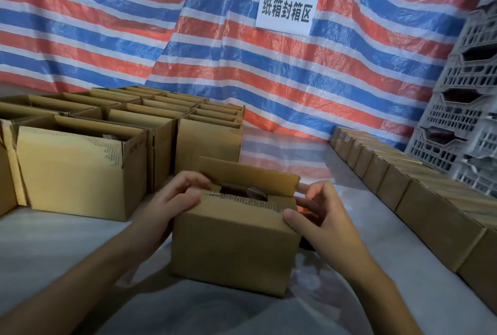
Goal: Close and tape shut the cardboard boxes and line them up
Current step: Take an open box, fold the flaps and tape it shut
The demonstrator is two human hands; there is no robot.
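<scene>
A small brown cardboard box sits on the grey surface right in front of the person, between a block of open boxes on the left and a row of closed boxes on the right. Its far flap stands tilted up. The near flap is folded down, and its edge is torn to bare ridges. A dark gap shows between the two flaps. The left grip curls over the box's left end, thumb on the near flap. The right grip holds the right end, thumb on the near corner, fingers half curled beside the far flap.
</scene>
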